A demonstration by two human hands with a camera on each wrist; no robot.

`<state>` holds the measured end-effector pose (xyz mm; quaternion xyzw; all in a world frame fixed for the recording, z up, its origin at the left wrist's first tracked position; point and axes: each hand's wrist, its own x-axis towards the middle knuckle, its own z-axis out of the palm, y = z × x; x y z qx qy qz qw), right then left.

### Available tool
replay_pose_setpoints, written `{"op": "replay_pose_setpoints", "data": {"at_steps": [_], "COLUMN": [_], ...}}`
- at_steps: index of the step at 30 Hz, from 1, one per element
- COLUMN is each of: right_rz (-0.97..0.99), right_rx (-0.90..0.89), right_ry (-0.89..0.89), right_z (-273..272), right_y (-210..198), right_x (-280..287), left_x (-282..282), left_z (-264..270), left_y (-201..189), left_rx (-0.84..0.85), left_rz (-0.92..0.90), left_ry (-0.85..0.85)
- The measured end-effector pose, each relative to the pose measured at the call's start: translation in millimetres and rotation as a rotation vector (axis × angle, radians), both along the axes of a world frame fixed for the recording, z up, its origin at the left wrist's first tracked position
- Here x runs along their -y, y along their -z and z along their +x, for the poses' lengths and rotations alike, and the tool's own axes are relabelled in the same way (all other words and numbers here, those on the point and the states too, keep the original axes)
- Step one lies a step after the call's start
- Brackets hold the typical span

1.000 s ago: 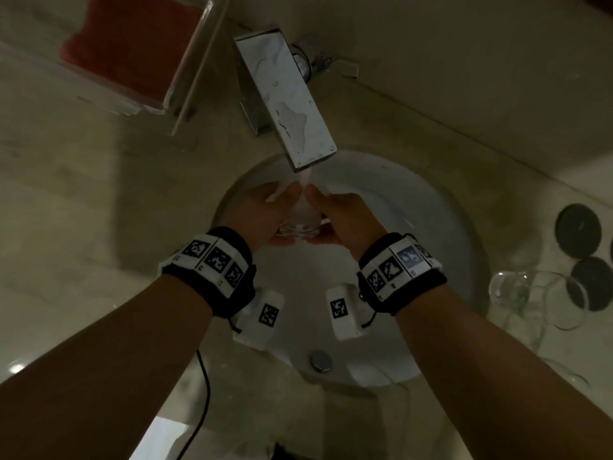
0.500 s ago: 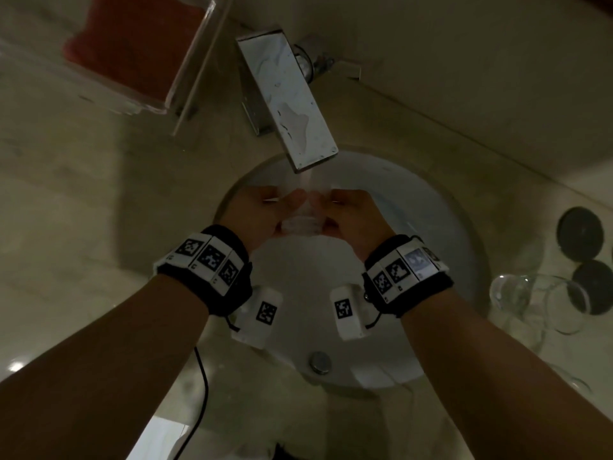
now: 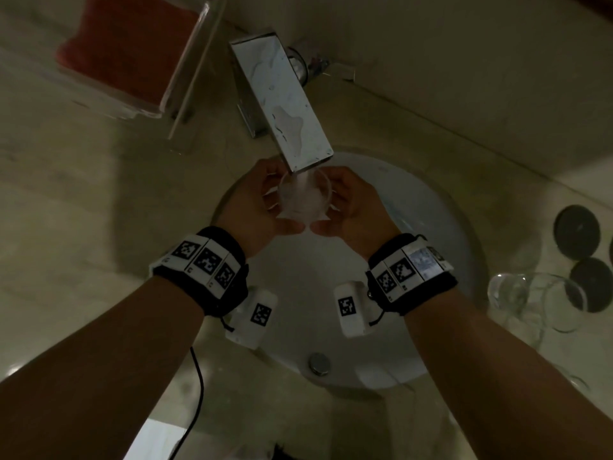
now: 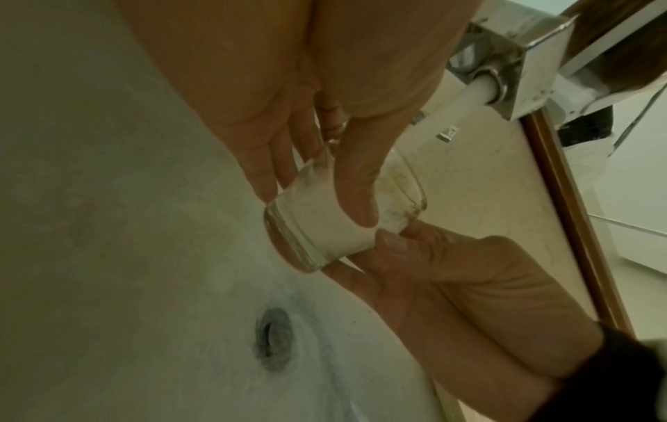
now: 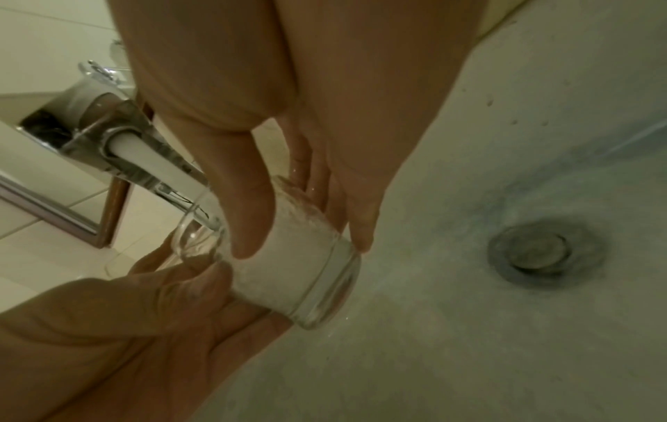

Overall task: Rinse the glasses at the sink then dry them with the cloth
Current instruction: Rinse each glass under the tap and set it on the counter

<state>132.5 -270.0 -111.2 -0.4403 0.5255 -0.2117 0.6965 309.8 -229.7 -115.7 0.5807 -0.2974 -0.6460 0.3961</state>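
A small clear tumbler sits under the running faucet, its mouth up and foamy water pouring in. My left hand grips its left side and my right hand grips its right side, both over the white sink. In the left wrist view the tumbler is pinched between left-hand fingers, with the right hand under its base. The right wrist view shows the tumbler tilted, right-hand fingers round it. A red cloth lies in a clear box at the back left.
Two stemmed glasses stand on the counter right of the sink, with black round coasters behind them. The drain is at the basin's near side. A black cable hangs below my left wrist.
Both hands have moved up closer to the spout, and the tumbler has turned so that its mouth faces up under the stream.
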Motion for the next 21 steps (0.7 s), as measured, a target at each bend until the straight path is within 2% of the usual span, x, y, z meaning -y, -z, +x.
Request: {"op": "replay_pose_setpoints", "data": {"at_steps": [13,16,19,21], "right_rz": [-0.007,0.039,0.201,0.213], "right_rx": [-0.015,-0.068,-0.102,-0.204], "right_ry": [-0.007,-0.011,0.012,0.001], "right_z": [-1,-1,2,8], "right_y": [2,1,7,13], "right_x": [0,1,-1,-3], "left_x": [-3,0,2,2], "left_z": [1,1,-2,-6], "left_y": [5,5,5,6], "left_rx": [0.068,0.12,0.251,0.29], "left_rz": [-0.044,0.009,0.165,0.243], "left_ry": [0.034,0.029,0.05,0.053]}}
